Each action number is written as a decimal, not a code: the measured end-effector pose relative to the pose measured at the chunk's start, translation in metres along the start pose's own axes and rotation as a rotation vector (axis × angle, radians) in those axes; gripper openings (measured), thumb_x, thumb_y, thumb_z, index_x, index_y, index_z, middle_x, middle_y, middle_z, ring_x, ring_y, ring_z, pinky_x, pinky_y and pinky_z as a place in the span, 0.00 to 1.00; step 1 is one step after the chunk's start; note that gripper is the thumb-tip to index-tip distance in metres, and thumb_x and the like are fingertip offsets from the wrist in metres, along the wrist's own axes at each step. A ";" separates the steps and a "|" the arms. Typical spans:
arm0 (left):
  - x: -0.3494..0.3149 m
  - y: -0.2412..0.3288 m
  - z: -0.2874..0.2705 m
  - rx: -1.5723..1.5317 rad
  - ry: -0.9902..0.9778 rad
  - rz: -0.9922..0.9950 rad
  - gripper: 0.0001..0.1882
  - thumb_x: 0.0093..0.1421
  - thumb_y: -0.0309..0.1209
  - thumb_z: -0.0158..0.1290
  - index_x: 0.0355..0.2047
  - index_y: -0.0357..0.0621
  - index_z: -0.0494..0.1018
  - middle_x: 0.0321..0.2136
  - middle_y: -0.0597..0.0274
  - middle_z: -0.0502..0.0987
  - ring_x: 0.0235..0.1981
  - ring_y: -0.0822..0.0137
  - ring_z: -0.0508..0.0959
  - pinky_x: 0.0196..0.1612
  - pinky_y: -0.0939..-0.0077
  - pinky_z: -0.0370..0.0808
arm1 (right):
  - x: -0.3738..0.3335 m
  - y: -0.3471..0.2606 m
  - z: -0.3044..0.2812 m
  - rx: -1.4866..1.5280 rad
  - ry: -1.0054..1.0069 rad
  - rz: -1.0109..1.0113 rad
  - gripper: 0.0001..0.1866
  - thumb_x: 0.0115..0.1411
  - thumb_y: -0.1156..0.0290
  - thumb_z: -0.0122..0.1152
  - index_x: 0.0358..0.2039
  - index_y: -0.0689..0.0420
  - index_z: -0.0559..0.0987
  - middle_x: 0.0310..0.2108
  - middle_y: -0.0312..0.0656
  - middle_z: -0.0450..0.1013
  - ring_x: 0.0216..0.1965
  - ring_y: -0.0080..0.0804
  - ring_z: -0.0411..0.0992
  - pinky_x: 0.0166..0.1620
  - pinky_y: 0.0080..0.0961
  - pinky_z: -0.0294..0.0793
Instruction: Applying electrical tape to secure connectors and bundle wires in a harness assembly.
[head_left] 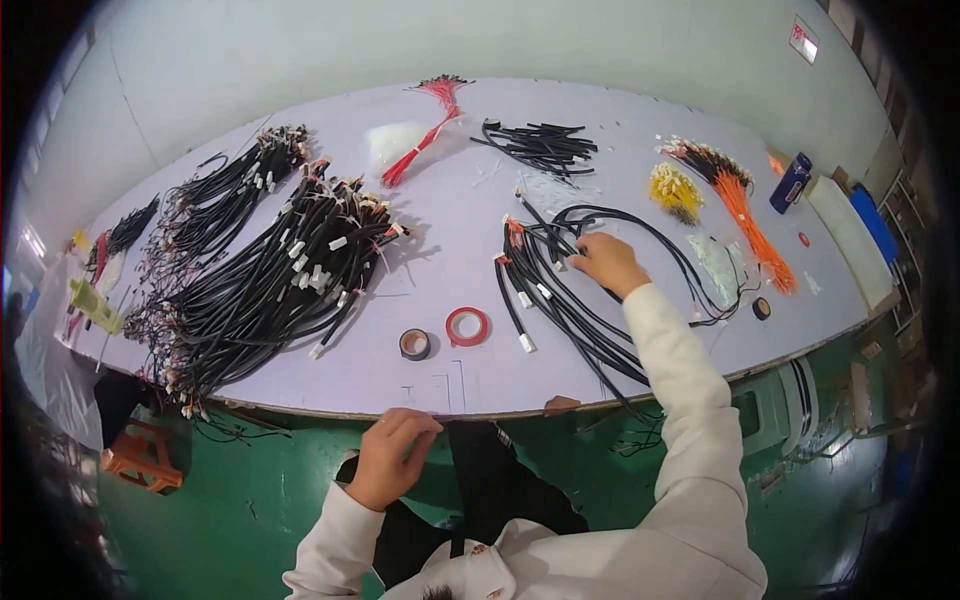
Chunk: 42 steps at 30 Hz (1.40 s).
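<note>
- Nearest, the left hand (393, 455) hovers at the table's front edge (330, 408), fingers curled loosely; whether it pinches anything, I cannot tell.
- Just beyond sit 2 tape rolls, 1 dark (415, 344), 1 red (467, 326), parked centrally within either hand's reach.
- Right hand (606, 262) stretches out, fingers pressed down grasping a black cable bundle (555, 290) that fans toward the front edge.
- Left, a big heap of finished black harnesses (270, 280) lies stacked aside.
- Farthest: red wires (425, 135), short black tubes (540, 145), orange wires (745, 210), a blue bottle (790, 182).
</note>
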<state>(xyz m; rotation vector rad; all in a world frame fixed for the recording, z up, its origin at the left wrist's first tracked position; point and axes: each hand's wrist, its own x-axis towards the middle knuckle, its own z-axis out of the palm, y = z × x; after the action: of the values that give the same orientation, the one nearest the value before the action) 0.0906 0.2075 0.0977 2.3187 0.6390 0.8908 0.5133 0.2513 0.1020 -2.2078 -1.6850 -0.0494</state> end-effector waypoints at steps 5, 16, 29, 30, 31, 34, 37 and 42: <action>-0.015 0.010 -0.004 -0.002 -0.023 -0.063 0.10 0.46 0.15 0.54 0.30 0.39 0.73 0.30 0.56 0.76 0.33 0.55 0.76 0.37 0.70 0.72 | 0.002 0.008 0.007 0.160 0.087 0.019 0.10 0.54 0.64 0.58 0.32 0.56 0.78 0.29 0.42 0.74 0.29 0.41 0.72 0.34 0.33 0.70; -0.032 0.015 0.000 -0.160 -0.088 -0.226 0.09 0.52 0.16 0.51 0.33 0.39 0.73 0.31 0.59 0.76 0.31 0.63 0.77 0.31 0.77 0.72 | -0.020 0.001 -0.078 0.492 0.522 -0.080 0.09 0.58 0.68 0.54 0.34 0.61 0.75 0.20 0.43 0.72 0.22 0.28 0.71 0.27 0.22 0.67; 0.067 0.000 0.034 -0.582 0.008 -0.228 0.28 0.59 0.25 0.51 0.59 0.41 0.57 0.51 0.59 0.68 0.39 0.72 0.72 0.38 0.79 0.71 | -0.117 -0.028 -0.100 0.809 0.320 -0.189 0.10 0.61 0.71 0.54 0.41 0.60 0.74 0.27 0.29 0.71 0.21 0.12 0.58 0.24 0.12 0.58; 0.086 0.002 0.038 -0.592 -0.009 -0.217 0.28 0.59 0.25 0.51 0.59 0.41 0.57 0.51 0.59 0.68 0.39 0.72 0.72 0.38 0.79 0.71 | -0.132 -0.028 -0.093 0.796 0.321 -0.224 0.09 0.59 0.72 0.55 0.40 0.61 0.74 0.26 0.31 0.72 0.22 0.15 0.62 0.25 0.14 0.61; 0.105 0.006 0.044 -0.755 0.034 -0.190 0.31 0.60 0.25 0.50 0.62 0.42 0.53 0.56 0.58 0.61 0.40 0.71 0.72 0.40 0.79 0.71 | -0.146 -0.029 -0.085 0.783 0.321 -0.259 0.09 0.58 0.73 0.57 0.39 0.61 0.75 0.26 0.33 0.73 0.23 0.18 0.66 0.27 0.17 0.64; 0.143 0.030 0.057 -0.902 0.043 -0.084 0.32 0.61 0.29 0.49 0.63 0.42 0.49 0.61 0.55 0.57 0.39 0.71 0.72 0.39 0.79 0.69 | -0.172 -0.047 -0.092 0.543 0.211 -0.388 0.07 0.54 0.76 0.60 0.34 0.60 0.78 0.26 0.39 0.73 0.26 0.29 0.72 0.28 0.21 0.68; 0.142 0.042 0.066 -0.842 -0.089 -0.099 0.19 0.60 0.28 0.47 0.52 0.37 0.65 0.41 0.60 0.75 0.30 0.76 0.70 0.30 0.85 0.65 | -0.188 -0.031 -0.086 0.566 0.304 -0.412 0.08 0.53 0.73 0.61 0.35 0.57 0.78 0.23 0.41 0.71 0.22 0.37 0.68 0.27 0.26 0.67; 0.111 0.085 0.043 -1.084 -0.074 -0.174 0.15 0.47 0.15 0.44 0.37 0.38 0.68 0.29 0.67 0.67 0.20 0.80 0.59 0.22 0.87 0.58 | -0.203 -0.002 -0.099 0.476 0.251 -0.329 0.09 0.54 0.70 0.62 0.36 0.58 0.78 0.26 0.39 0.73 0.24 0.35 0.68 0.28 0.26 0.67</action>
<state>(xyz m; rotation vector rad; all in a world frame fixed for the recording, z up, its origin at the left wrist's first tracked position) 0.2143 0.1988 0.1753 1.2889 0.2066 0.7782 0.4717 0.0339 0.1462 -1.5057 -1.6884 -0.0070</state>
